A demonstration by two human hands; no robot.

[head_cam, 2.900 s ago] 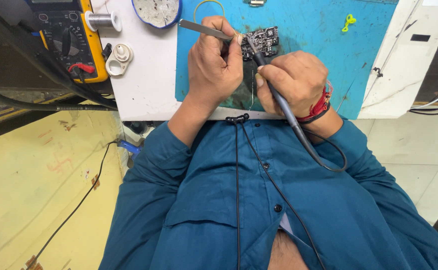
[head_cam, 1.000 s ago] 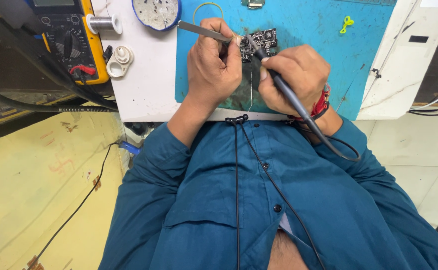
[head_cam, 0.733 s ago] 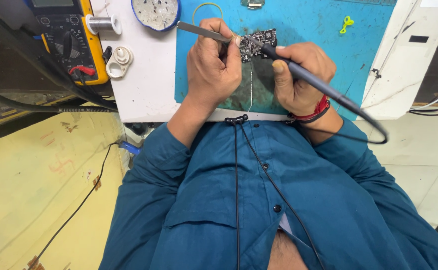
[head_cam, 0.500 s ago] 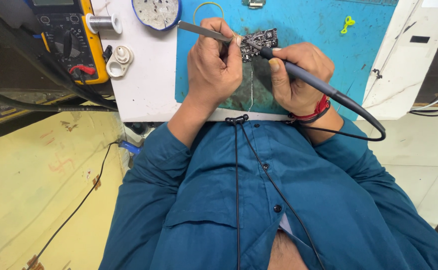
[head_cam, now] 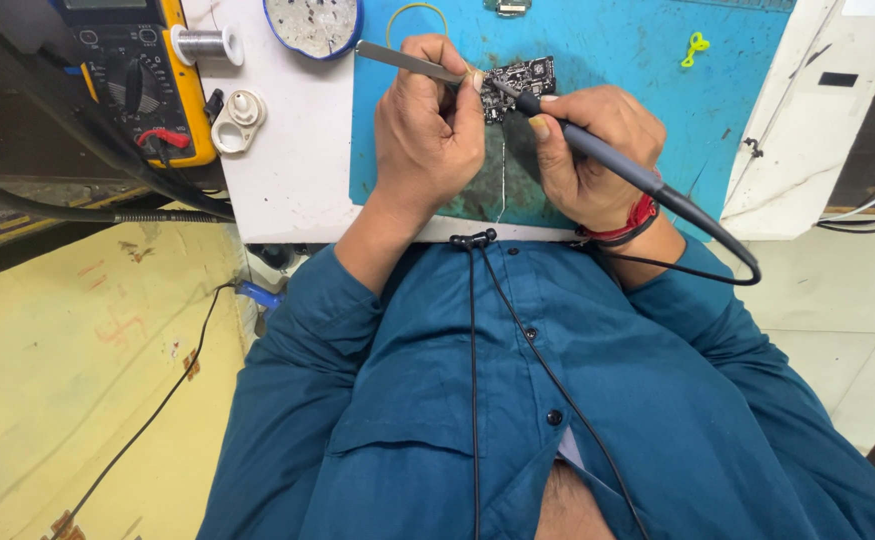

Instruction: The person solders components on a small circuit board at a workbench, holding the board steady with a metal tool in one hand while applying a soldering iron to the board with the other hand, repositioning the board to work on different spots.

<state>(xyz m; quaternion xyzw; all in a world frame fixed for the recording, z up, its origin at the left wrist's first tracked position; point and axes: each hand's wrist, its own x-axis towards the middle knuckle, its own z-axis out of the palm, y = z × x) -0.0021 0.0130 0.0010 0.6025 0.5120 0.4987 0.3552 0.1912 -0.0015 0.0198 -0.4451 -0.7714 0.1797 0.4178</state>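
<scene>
My left hand (head_cam: 427, 125) is closed around a pair of grey metal tweezers (head_cam: 402, 62) whose tips reach a small black circuit board (head_cam: 519, 78) on the blue work mat (head_cam: 617, 50). My right hand (head_cam: 587, 150) grips a dark soldering iron (head_cam: 597, 150) like a pen, its tip touching the left part of the board. The iron's black cable (head_cam: 727, 250) loops off to the right past a red wristband (head_cam: 629, 225). A thin strand of solder wire (head_cam: 502, 180) hangs down between both hands.
A yellow multimeter (head_cam: 137, 80), a solder spool (head_cam: 205, 43), a white round part (head_cam: 239, 108) and a blue-rimmed dish (head_cam: 312, 22) lie at the left of the white bench. A small yellow-green clip (head_cam: 695, 45) rests on the mat. Yellow floor lies lower left.
My right hand has turned the soldering iron from steep to a flatter angle, its cable swinging out to the right. The left hand with the tweezers stays put.
</scene>
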